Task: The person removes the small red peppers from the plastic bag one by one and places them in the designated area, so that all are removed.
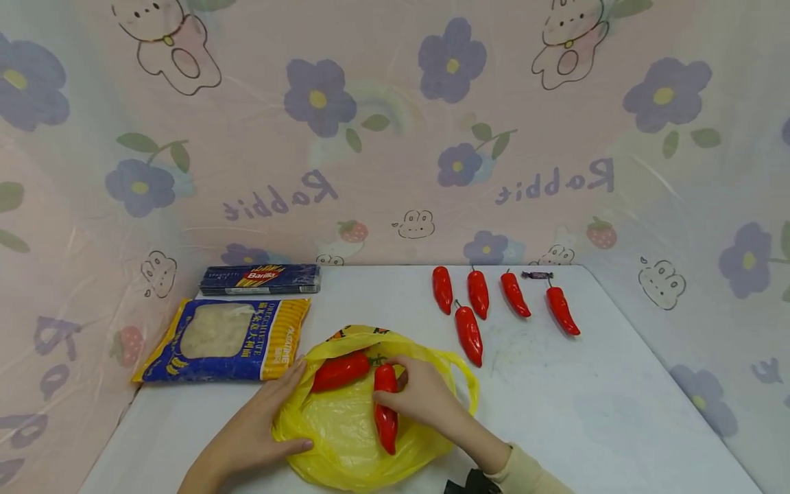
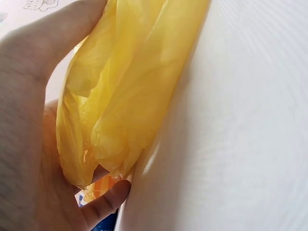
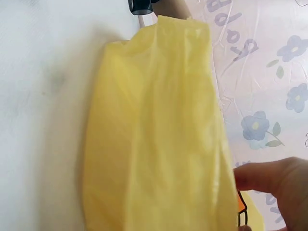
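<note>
A yellow plastic bag lies with its mouth spread, and one red pepper is inside near the upper left. My left hand rests against the bag's left side, thumb and fingers spread wide apart. In the left wrist view, the left hand cups folds of the bag. Over the bag's opening, my right hand grips another red pepper between thumb and fingers, stem end up. The right wrist view shows the bag wall hiding that pepper and part of the right hand.
Several red peppers lie at the back right of the white table, near a small dark wrapped candy. Left of the bag are a blue and yellow pasta bag and a dark blue Barilla pack. A patterned curtain surrounds the table.
</note>
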A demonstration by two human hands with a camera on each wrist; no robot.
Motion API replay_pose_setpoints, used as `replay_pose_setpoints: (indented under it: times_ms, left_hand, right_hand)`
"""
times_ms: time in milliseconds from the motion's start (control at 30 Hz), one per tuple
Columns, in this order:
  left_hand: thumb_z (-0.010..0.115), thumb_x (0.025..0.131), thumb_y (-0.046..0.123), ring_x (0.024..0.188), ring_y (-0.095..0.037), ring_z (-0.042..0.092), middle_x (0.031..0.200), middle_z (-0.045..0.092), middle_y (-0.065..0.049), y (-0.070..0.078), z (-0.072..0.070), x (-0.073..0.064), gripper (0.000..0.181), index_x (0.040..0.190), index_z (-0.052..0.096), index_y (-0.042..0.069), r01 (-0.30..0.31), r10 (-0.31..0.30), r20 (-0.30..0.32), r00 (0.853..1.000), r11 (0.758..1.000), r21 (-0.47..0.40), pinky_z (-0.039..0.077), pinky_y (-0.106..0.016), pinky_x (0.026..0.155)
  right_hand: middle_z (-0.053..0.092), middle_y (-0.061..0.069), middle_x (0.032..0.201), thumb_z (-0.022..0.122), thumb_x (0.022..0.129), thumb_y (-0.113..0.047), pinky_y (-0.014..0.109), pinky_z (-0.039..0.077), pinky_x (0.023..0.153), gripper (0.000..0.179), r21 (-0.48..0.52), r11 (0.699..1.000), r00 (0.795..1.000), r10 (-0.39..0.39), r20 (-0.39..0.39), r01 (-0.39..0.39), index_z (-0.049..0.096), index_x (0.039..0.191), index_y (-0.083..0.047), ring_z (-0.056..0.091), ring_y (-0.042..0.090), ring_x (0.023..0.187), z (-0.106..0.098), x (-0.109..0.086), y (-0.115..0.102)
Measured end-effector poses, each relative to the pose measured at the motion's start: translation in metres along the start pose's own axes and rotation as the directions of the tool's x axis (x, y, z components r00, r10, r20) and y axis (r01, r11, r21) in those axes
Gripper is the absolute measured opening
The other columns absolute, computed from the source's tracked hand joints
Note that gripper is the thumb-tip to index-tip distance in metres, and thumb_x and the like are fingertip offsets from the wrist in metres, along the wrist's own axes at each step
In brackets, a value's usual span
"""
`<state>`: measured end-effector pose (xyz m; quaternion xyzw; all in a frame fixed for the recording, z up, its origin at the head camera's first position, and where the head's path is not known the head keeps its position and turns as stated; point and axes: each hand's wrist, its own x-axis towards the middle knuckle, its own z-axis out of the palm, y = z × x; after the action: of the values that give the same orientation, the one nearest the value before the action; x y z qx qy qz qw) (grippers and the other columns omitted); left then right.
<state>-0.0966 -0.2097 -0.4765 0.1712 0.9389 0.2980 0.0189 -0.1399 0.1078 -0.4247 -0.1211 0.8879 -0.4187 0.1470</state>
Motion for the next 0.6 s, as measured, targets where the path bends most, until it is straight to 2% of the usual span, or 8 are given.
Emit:
replay_pose_setpoints:
  times_ms: [167,600]
  left_hand:
    - [0.078,0.078,0.077,0.155,-0.042,0.037,0.176,0.026,0.001,0.0,0.0,0.001,0.116,0.17,0.023,0.035,0.018,-0.018,0.006,1.0,1.0,-0.004,0.04,-0.072,0.115]
    - [0.078,0.079,0.075,0.154,-0.044,0.038,0.176,0.026,-0.001,0.0,0.0,0.0,0.115,0.171,0.024,0.031,0.002,-0.002,0.012,1.0,1.0,-0.006,0.04,-0.071,0.115]
  right_hand:
    - [0.068,0.003,0.089,0.086,0.086,-0.034,0.03,0.059,0.059,0.06,-0.027,0.999,1.0,0.017,-0.008,-0.017,0.065,0.135,-0.005,0.063,0.017,0.072,-0.003,0.0,0.002]
    - [0.067,0.004,0.087,0.088,0.084,-0.033,0.029,0.06,0.058,0.062,-0.066,0.997,0.996,0.029,-0.08,-0.034,0.064,0.134,-0.004,0.062,0.017,0.069,-0.011,-0.001,0.001]
